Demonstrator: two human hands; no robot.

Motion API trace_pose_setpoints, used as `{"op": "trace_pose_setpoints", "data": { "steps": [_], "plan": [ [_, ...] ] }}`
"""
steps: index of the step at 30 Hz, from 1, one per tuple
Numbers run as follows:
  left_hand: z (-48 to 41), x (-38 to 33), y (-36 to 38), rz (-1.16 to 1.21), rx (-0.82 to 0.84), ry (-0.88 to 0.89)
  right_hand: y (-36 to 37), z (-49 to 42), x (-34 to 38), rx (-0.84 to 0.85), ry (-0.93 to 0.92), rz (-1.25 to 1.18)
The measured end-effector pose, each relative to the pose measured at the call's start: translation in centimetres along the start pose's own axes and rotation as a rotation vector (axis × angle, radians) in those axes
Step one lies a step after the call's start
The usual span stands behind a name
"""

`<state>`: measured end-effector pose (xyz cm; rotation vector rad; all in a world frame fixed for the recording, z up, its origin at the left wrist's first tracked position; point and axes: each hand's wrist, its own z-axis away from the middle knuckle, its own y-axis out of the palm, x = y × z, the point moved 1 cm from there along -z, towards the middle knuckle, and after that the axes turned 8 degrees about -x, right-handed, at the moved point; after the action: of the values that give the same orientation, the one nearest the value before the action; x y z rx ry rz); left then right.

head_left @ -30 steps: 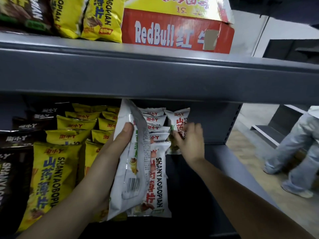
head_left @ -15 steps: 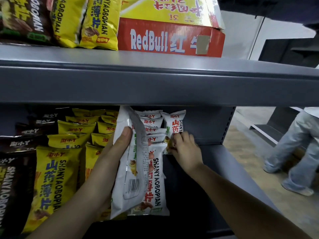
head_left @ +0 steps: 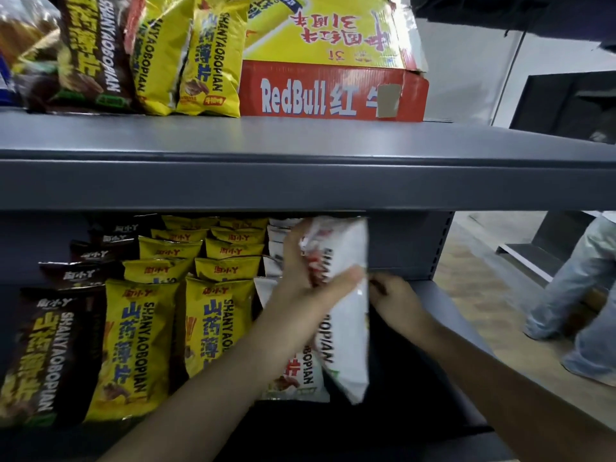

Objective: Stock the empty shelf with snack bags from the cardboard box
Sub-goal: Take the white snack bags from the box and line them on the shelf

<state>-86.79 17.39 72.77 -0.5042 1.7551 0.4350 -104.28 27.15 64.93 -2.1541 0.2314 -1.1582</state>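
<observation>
One white snack bag [head_left: 348,331] is in the left hand [head_left: 313,278], which is clamped round its upper half: the thumb lies across the front and the fingers wrap the far side. The bag stands nearly upright, with its long axis running from the underside of the upper shelf [head_left: 300,141] down toward the viewer and its bottom edge hanging just above the dark lower shelf [head_left: 400,415]. It sits just right of the single row of white bags [head_left: 296,375]. The right hand [head_left: 396,301] is just beside the bag's right edge with its fingertips hidden behind the bag, so I cannot tell whether it grips anything. Left of the white row stand two rows of yellow bags [head_left: 216,325] and one row of dark brown bags [head_left: 50,355]. On the upper shelf are two yellow bags [head_left: 213,61], one dark bag [head_left: 90,51] and one red cardboard box [head_left: 333,95]
</observation>
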Motion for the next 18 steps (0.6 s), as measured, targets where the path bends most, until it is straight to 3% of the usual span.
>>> {"op": "trace_pose_setpoints", "data": {
  "steps": [2, 5, 7, 10, 13, 18],
  "plan": [
    [0.3, 0.2, 2.7, -0.081, 0.004, 0.020, -2.4, 1.5, 1.5, 0.018, 0.238, -0.462],
    [0.4, 1.7, 5.9, -0.275, -0.128, 0.075, -5.4, 3.5, 2.2, 0.314, 0.411, -0.869],
    [0.4, 2.5, 7.0, -0.459, -0.219, 0.102, -6.7, 5.0, 2.1, 0.483, 0.379, -0.894],
    [0.0, 3.7, 8.0, -0.594, -0.249, 0.110, -7.1, 6.6, 1.4, 0.578, 0.293, -0.766],
    [-0.8, 4.6, 8.1, -0.520, -0.138, 0.019, -6.2, 6.6, 0.8, 0.471, 0.274, -0.626],
    [-1.3, 5.1, 6.5, -0.584, 0.006, -0.009, -3.9, 4.4, -0.5, 0.227, 0.397, -0.684]
  ]
}}
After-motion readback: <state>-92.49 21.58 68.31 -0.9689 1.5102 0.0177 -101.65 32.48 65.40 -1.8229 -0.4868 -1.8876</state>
